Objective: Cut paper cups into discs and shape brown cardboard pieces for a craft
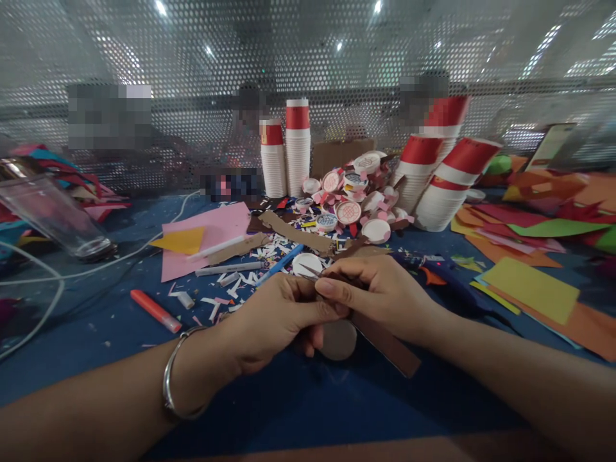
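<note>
My left hand [283, 311] and my right hand [382, 292] meet at the middle, both with fingers pinched. A brown strip of stiff paper or card [387, 346] slants out below my right hand, which grips it. My left fingers close on its upper end, partly hidden behind the thumbs. Thin pointed metal tips [308, 268], like scissor blades, stick out up and left between the hands; which hand holds them I cannot tell. Just beneath the fingers is a round greyish-brown disc [338, 340]. Beyond the hands lies a white round piece [308, 264].
Paper scraps [240, 282], an orange-red marker [154, 310] and pink paper [212, 224] lie left. Behind are a pile of round pieces [349, 212] and stacked paper cups [298, 154]. On the right are a dark blue glue gun [450, 282] and coloured paper [534, 289]. A glass [58, 212] stands far left.
</note>
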The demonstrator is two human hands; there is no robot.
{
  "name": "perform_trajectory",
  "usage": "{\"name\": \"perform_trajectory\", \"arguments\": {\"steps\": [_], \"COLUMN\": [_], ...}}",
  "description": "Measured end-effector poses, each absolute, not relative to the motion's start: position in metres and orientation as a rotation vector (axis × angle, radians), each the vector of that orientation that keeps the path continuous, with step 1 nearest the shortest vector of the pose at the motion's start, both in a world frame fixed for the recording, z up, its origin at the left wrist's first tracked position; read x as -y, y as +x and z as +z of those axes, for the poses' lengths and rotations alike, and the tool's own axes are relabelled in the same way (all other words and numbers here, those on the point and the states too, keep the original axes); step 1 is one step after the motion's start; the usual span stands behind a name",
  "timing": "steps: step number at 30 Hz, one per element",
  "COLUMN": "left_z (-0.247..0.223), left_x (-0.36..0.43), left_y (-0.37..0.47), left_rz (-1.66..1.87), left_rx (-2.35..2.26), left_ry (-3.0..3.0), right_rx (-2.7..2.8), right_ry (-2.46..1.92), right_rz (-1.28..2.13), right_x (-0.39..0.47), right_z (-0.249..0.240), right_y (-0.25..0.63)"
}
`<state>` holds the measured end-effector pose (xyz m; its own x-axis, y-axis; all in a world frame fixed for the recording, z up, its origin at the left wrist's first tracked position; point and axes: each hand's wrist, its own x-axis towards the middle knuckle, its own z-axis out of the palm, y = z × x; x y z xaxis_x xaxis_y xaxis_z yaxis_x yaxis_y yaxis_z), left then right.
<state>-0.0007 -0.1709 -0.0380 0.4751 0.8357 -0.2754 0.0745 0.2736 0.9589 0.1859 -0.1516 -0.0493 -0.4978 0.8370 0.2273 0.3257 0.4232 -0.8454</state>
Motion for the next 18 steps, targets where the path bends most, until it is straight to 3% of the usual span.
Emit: {"name": "perform_trajectory", "arguments": {"steps": [18], "left_z": [-0.035], "left_x": [0.142], "left_y": [-0.017], "left_rz": [1.271], "left_rx": [-1.12], "left_ry": [1.018], "right_rx": [1.874], "right_ry": [-1.062], "right_rz": [1.174], "right_x": [0.143], "right_z": [-0.054], "right_y": [0.196]}}
